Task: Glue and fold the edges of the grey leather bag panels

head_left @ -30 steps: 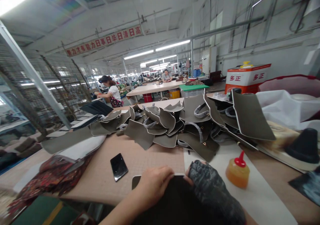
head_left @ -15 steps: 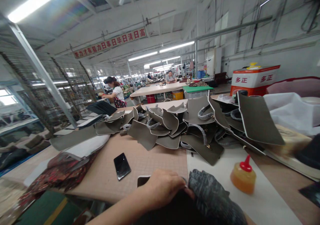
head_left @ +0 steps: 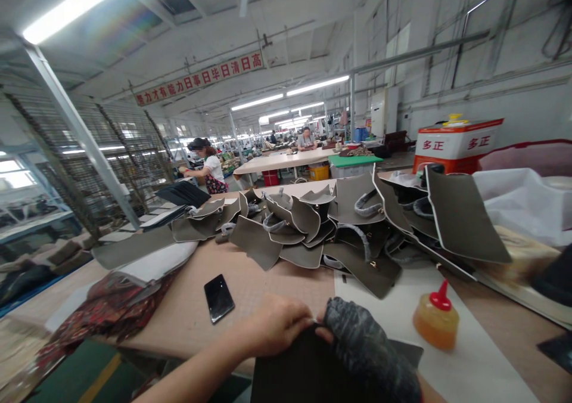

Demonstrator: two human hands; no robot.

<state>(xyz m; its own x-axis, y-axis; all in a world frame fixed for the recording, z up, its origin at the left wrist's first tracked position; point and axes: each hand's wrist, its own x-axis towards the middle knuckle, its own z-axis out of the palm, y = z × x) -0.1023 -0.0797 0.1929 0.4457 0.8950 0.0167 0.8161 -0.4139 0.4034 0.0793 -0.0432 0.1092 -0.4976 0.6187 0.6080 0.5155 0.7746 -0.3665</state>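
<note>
My left hand (head_left: 281, 324), bare and closed, pinches the upper edge of a dark bag panel (head_left: 295, 372) low in the view. Directly beside it, my right hand (head_left: 357, 337) wears a dark grey, crinkled glove that leaves the fingertips bare. Its fingers are closed on the same edge, almost touching the left fingertips. A corner of the panel (head_left: 411, 352) shows past the right hand. Whether anything small sits between the fingertips is hidden. Beyond the hands lies a heap of olive-grey bag pieces (head_left: 257, 242) with wrapped handles (head_left: 357, 236).
A black phone (head_left: 218, 298) lies left of the hands. To their right stands a glue bottle (head_left: 435, 322) with a red nozzle on white paper. Patterned cloth (head_left: 107, 304) hangs over the table's left edge. Two people work farther back.
Both hands have shifted slightly left, still close together on the panel. The panel has turned, and its corner now shows right of my right hand.
</note>
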